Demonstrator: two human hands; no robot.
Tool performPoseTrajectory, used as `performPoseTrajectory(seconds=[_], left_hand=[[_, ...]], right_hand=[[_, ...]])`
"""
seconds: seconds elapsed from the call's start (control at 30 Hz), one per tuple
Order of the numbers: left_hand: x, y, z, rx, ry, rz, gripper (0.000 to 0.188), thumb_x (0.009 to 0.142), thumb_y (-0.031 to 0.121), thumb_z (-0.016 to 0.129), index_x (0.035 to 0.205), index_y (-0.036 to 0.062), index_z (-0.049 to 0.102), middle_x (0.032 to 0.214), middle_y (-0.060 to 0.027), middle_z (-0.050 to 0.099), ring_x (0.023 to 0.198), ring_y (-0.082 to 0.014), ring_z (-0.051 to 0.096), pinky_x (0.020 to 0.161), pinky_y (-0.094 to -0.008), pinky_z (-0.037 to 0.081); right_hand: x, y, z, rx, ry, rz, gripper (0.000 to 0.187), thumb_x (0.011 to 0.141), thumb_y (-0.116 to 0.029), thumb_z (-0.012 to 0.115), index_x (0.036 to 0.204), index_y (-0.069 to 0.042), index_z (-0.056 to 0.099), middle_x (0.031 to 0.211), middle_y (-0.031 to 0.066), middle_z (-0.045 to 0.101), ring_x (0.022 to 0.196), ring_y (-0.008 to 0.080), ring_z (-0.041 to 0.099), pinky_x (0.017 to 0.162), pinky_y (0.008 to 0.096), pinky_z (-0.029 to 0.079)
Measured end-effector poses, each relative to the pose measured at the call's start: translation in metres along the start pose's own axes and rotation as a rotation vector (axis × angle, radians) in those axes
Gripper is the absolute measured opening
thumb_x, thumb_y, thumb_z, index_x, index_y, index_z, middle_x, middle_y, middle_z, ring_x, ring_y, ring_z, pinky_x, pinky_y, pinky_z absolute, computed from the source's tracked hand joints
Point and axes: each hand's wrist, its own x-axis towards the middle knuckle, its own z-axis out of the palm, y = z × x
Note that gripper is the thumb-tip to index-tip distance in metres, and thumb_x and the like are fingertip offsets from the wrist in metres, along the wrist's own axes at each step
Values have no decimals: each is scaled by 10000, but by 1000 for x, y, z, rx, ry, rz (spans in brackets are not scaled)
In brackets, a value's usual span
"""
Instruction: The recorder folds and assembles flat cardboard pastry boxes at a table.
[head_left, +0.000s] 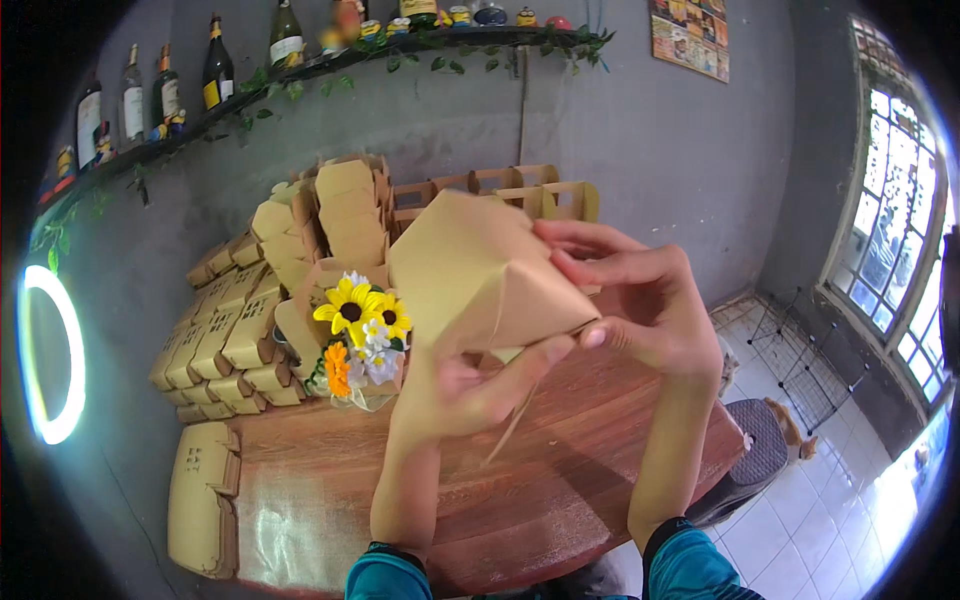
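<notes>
A partly folded kraft cardboard box (455, 260) is held up above the wooden table (520, 500). Its near edge is gripped by the left hand (465, 395), its pointed corner pinched by the right hand (652, 300). Beside the left hand, artificial flowers (352, 312) are seen; farther left, closed boxes (225, 330) are stacked.

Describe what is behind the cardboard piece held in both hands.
Behind the cardboard piece, brown cartons, stacked boxes further left and the grey wall show. It partly covers the cartons; anything it fully hides cannot be seen.
</notes>
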Motion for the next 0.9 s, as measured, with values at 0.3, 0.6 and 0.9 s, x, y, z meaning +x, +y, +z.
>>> performPoseTrajectory(seconds=[0.3, 0.6, 0.9], left_hand=[[22, -9, -3, 1022, -105, 509, 343, 693, 11, 678, 1005, 151, 702, 947, -11, 633, 994, -187, 609, 1033, -504, 335], [23, -37, 14, 1314, -208, 527, 241, 705, 99, 697, 909, 222, 734, 1072, 91, 643, 1190, -141, 551, 1058, -615, 226], [27, -6, -3, 993, 287, 678, 800, 581, 360, 910, 1290, 160, 598, 1503, -156, 330, 1415, -389, 287, 1127, -524, 264]], right_hand=[[-8, -11, -9, -23, 91, 33, 1096, 703, -393, 895, 1546, -74, 271, 1415, 193, 481, 1195, 274, 583, 1007, 412, 452], [-2, -2, -13, -78, 283, 56, 947, 754, -193, 785, 1514, -107, 226, 1405, 149, 450, 1225, 226, 524, 1011, 367, 431], [-1, 10, -18, 195, 656, -98, 846, 700, -130, 782, 1359, -145, 252, 1299, 72, 442, 1254, 222, 453, 1029, 364, 415]])
